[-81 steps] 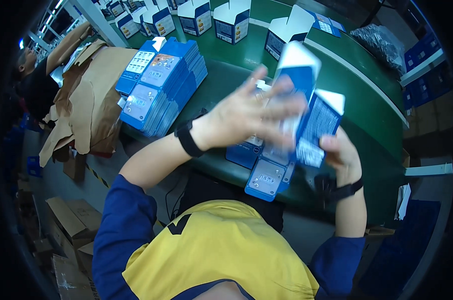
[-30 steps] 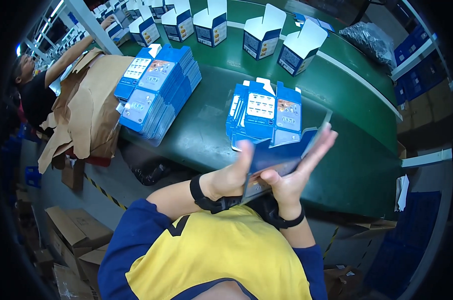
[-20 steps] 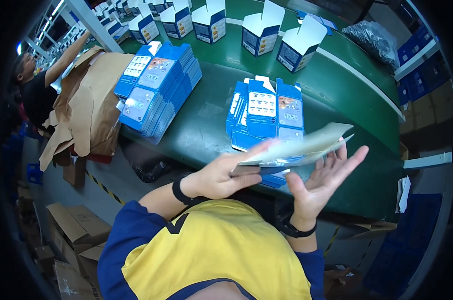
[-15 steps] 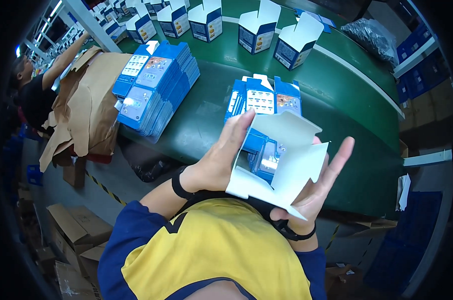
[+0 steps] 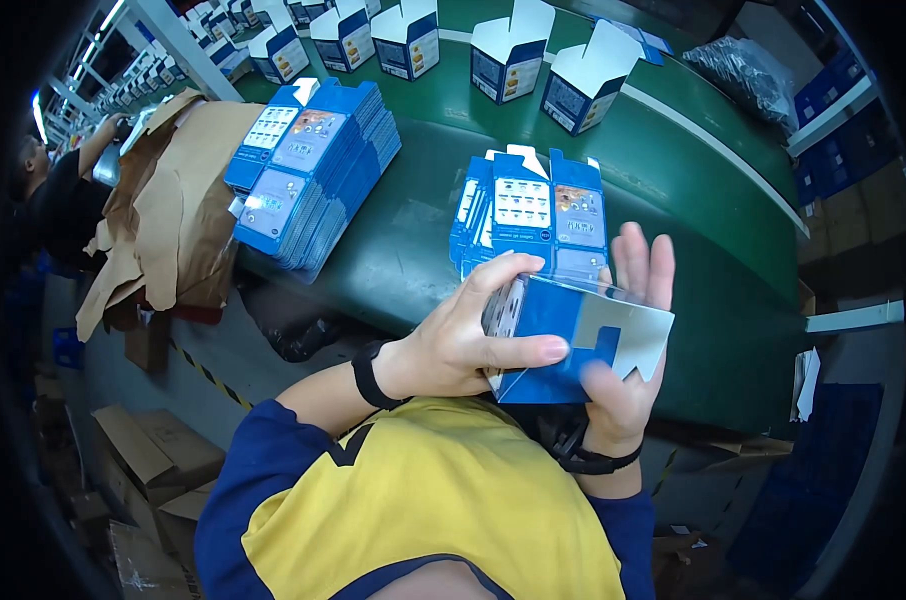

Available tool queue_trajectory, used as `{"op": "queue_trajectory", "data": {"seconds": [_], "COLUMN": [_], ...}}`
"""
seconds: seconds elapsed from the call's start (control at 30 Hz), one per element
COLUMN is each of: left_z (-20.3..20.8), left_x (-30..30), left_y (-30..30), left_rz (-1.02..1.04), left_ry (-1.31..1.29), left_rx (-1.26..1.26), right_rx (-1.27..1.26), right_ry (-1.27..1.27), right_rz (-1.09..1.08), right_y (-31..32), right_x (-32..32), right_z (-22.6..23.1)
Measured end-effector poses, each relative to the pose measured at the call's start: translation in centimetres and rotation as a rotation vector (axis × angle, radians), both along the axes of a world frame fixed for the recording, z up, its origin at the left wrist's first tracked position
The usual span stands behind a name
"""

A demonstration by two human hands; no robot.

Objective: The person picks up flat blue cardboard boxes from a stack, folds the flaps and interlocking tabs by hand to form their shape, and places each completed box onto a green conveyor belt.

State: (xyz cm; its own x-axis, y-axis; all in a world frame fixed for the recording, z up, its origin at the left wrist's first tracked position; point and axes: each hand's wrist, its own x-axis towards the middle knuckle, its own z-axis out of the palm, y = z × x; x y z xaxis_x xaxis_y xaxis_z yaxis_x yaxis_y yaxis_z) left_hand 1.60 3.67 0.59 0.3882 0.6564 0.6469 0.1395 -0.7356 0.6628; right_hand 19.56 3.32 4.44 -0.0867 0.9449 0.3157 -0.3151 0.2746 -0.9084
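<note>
A small blue cardboard box (image 5: 543, 330) with a white inside is held in front of my chest, its white flaps at the right end. My left hand (image 5: 463, 335) is closed around its left part, with the thumb across the blue side and the index finger along the upper edge. My right hand (image 5: 628, 385) cups the flap end. Its fingers stretch up on the far side and its blurred thumb lies on the near side. Just beyond the box lies a stack of flat blue cartons (image 5: 522, 207) on the green table (image 5: 423, 215).
A taller stack of flat cartons (image 5: 313, 180) stands left, beside torn brown paper (image 5: 188, 185). Open-topped boxes (image 5: 588, 85) line the far side near a clear plastic bag (image 5: 743, 75). Another person (image 5: 68, 190) works at far left. Cardboard boxes (image 5: 158, 450) lie on the floor at lower left.
The box has turned from its open white inside facing me to a blue side facing me. My left thumb has come over that side, and my right fingers have moved upward.
</note>
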Motion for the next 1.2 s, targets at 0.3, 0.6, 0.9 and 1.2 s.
{"op": "queue_trajectory", "data": {"seconds": [0.3,0.6,0.9,1.2], "left_z": [2.0,2.7,2.9,3.4], "left_x": [-0.3,-0.7,-1.2,-0.4], "left_y": [0.4,0.6,0.5,1.2], "left_rz": [0.019,-0.038,-0.018,-0.098], "left_ry": [0.028,0.004,0.180,0.164], "left_rx": [0.022,0.088,0.069,-0.005], "right_rx": [0.082,0.389,0.146,0.085], "right_ry": [-0.033,-0.396,-0.665,-0.441], "right_rz": [0.080,-0.027,0.025,0.137], "right_y": [0.6,0.9,1.1,1.0], "right_x": [0.8,0.1,0.3,1.0], "right_z": [-1.4,-0.4,0.2,-0.4]}}
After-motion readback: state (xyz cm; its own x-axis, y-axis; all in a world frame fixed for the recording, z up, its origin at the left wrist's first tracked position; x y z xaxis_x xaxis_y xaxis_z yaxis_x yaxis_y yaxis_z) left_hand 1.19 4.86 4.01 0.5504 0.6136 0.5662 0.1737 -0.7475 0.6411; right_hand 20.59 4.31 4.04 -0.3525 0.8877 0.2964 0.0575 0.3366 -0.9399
